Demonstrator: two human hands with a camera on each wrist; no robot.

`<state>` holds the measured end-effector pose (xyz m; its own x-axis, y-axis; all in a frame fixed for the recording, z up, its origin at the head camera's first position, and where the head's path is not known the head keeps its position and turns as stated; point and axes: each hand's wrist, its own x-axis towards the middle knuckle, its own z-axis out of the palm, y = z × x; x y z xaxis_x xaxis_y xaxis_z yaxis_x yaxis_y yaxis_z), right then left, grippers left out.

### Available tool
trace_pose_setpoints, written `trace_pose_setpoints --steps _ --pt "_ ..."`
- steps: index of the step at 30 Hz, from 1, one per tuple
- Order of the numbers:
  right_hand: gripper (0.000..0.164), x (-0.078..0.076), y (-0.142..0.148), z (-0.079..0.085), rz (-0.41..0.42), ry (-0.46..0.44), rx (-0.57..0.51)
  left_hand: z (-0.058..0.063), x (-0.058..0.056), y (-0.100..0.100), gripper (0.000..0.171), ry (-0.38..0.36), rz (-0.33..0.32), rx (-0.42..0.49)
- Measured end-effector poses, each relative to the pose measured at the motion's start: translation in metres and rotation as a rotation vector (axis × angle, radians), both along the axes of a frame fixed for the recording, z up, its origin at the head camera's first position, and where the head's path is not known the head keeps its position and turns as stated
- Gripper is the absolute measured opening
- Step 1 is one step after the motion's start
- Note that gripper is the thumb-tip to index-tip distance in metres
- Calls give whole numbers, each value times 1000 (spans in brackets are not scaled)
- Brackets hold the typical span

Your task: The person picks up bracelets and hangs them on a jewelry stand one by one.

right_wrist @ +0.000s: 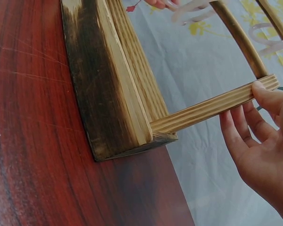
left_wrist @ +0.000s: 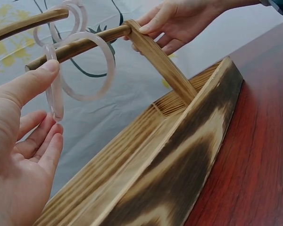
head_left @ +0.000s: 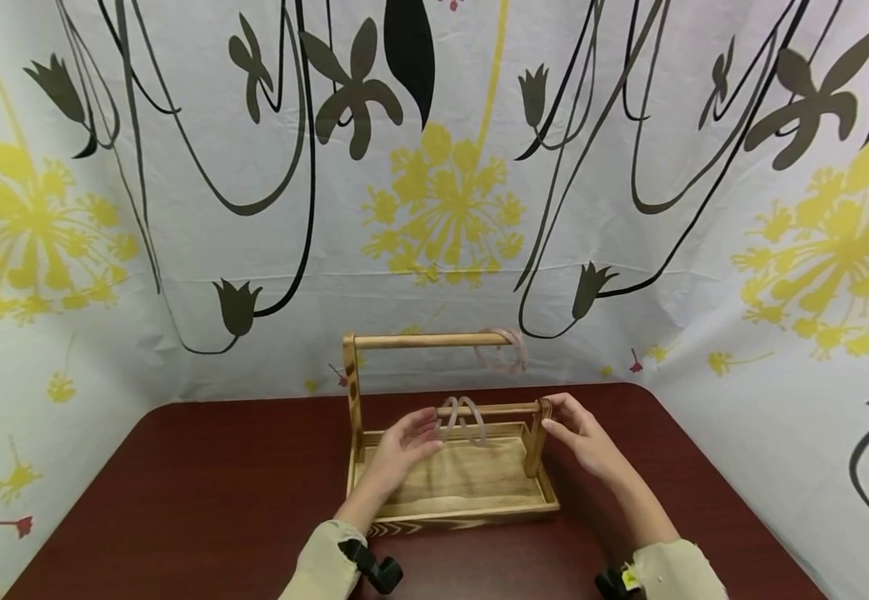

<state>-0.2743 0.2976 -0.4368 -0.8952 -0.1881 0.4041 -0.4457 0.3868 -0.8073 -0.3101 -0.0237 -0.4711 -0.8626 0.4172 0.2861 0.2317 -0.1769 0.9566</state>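
Note:
A wooden stand (head_left: 452, 505) has a tray base and two rods, each borne by one post. My left hand (head_left: 404, 446) pinches a pale pink translucent bangle (left_wrist: 55, 94) by the free end of the lower rod (left_wrist: 78, 46). Seen nearly edge-on, this bangle appears to encircle the rod. Another bangle (left_wrist: 112, 61) hangs on the same rod, nearer the post. My right hand (head_left: 580, 433) grips the top of the short post (right_wrist: 203, 108), thumb on one side and fingers on the other. More pale bangles (head_left: 518, 354) hang at the upper rod's (head_left: 427, 341) free end.
The stand rests on a dark red wood-grain table (head_left: 239, 492). Behind and at both sides hangs a white cloth (head_left: 254, 250) printed with yellow and grey flowers. The taller post (head_left: 353, 392) rises at the tray's left end.

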Motion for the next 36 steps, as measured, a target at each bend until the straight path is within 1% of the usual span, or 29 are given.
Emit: trace_pose_setpoints --steps 7,11,14,19,22,26,29,36 --pt "28 0 0 0 7 -3 -2 -2 1 7 64 -2 3 1" --pt "28 0 0 0 8 -5 -10 -3 2 10 66 -1 6 -14" --pt "28 0 0 0 11 -5 -14 -2 2 12 66 -21 14 -10" --pt "28 0 0 0 16 -5 -20 -2 3 15 69 -27 17 -14" --pt "28 1 0 1 14 -11 -19 -3 4 16 71 -25 20 -19" --pt "27 2 -1 2 12 -15 -17 -2 6 17 73 -44 20 -18" --pt "27 2 -1 2 22 -7 -20 -1 6 17 75 -59 18 -21" --pt "28 1 0 1 47 6 -27 -1 7 16 76 -62 8 -27"
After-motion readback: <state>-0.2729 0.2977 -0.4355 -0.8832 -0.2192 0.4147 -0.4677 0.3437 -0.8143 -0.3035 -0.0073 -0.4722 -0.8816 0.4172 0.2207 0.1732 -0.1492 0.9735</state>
